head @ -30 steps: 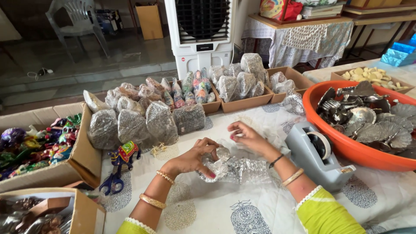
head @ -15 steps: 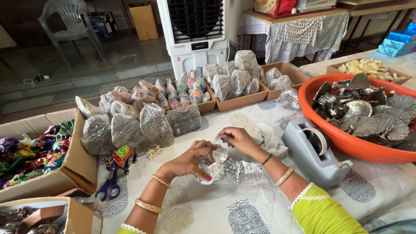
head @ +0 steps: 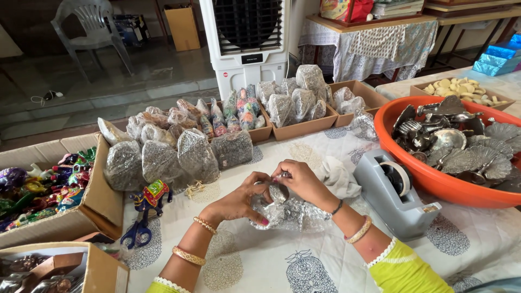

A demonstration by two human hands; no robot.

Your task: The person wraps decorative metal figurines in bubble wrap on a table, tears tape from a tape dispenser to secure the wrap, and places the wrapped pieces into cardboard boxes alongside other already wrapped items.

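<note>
Wrap (head: 290, 212) of clear bubbly plastic sits in the middle of the bench (head: 260, 266), with a small silver thing (head: 278, 192) on top. The left hand (head: 241, 199) and the right hand (head: 305, 183) both pinch the silver thing, fingers closed on it and on the wrap. A white cloth (head: 339, 176) lies just beside the right hand. A grey tape holder (head: 395, 195) stands near, next to an orange tub (head: 434, 179) of silver pieces. Blue scissors (head: 137, 234) lie to the left.
</note>
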